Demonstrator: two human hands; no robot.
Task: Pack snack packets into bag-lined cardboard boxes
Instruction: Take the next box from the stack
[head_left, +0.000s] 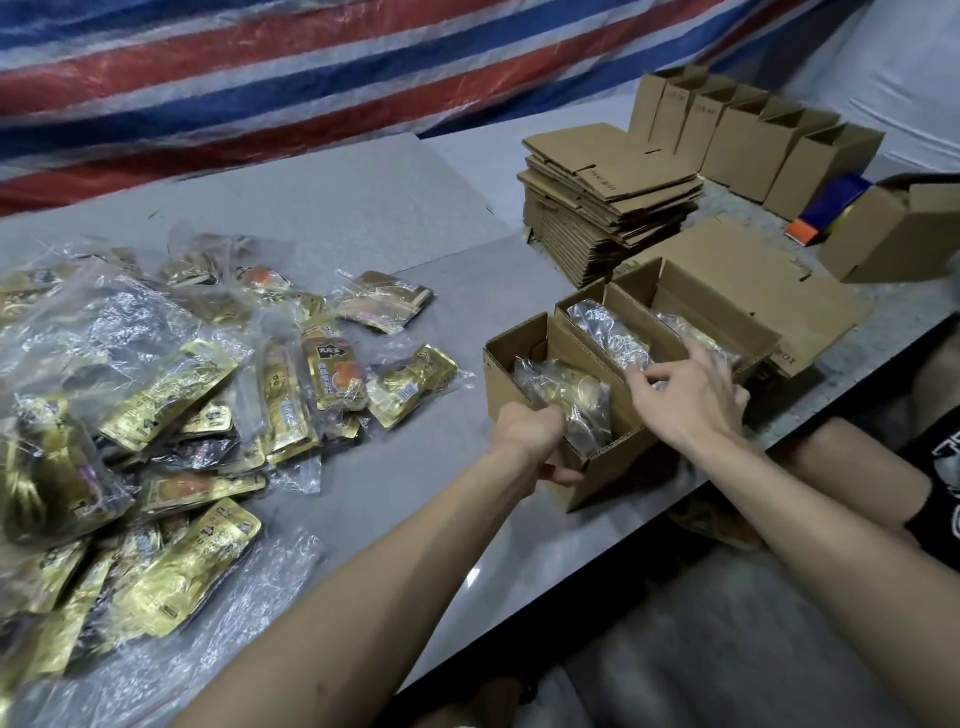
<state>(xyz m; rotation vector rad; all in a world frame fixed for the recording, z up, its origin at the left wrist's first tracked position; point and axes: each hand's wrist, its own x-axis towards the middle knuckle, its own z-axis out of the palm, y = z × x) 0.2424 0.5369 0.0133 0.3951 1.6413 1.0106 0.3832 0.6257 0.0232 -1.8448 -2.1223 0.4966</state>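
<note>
left grip (530, 431) clamps near box (618, 478) wall, packets (566, 395) just inside | right grip (685, 395) pinches middle-box bag (608, 332)

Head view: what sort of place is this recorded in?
Likely a makeshift packing workshop: a stack of flat cardboard boxes, a row of open boxes, a heap of gold snack packets, and a striped tarp behind.

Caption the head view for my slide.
Left hand grips the near box; right hand touches the bag in the middle box.

A grey table (457, 291) carries heaped gold snack packets (171, 395), three open cardboard boxes (613, 478), stacked flattened cartons (608, 208) and upright empty boxes (753, 150).
</note>
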